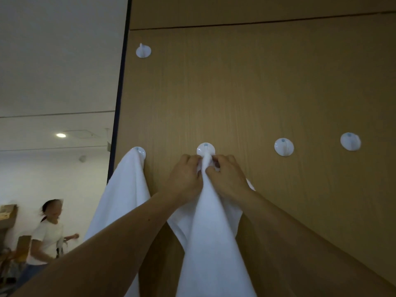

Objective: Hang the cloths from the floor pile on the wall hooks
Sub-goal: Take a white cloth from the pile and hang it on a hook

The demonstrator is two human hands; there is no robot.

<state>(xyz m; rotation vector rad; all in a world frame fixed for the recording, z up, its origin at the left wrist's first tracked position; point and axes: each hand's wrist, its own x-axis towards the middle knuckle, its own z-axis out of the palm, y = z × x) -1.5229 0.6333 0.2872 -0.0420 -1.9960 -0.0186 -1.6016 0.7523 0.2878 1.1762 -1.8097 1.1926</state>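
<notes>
Two bare forearms come up from the bottom edge, left forearm (96, 254) from lower left and right forearm (310, 239) from lower right, meeting mid-frame. Left grip (186, 179) and right grip (229, 176) are both clenched on the bunched top of a white cloth (210, 243), fingers curled into the fabric either side of the middle hook (205, 149). Fingertips are mostly buried in the folds. The cloth top touches the hook's peg, but can't tell if it is caught over it. The rest of the cloth hangs straight down between the arms to the bottom edge.

Handling, as a judgement: soft limp towel-type fabric, light, no stiffness, drapes and folds under its own weight, not fragile. It probably slips off a small smooth peg if only a thin edge is seated. Best hold is near the top, bunched tight, pushing a thick fold well over the peg before letting go.

A second cloth (122, 189) hangs from the left hook (140, 151), just beside the left forearm. Bare hooks: near-right hook (284, 146), far-right hook (350, 141), upper hook (143, 50) at upper left. All sit on the wood panel wall (257, 82). Floor pile not in view. A blurred person (47, 232) stands lower left, with a ceiling light (61, 135) above
</notes>
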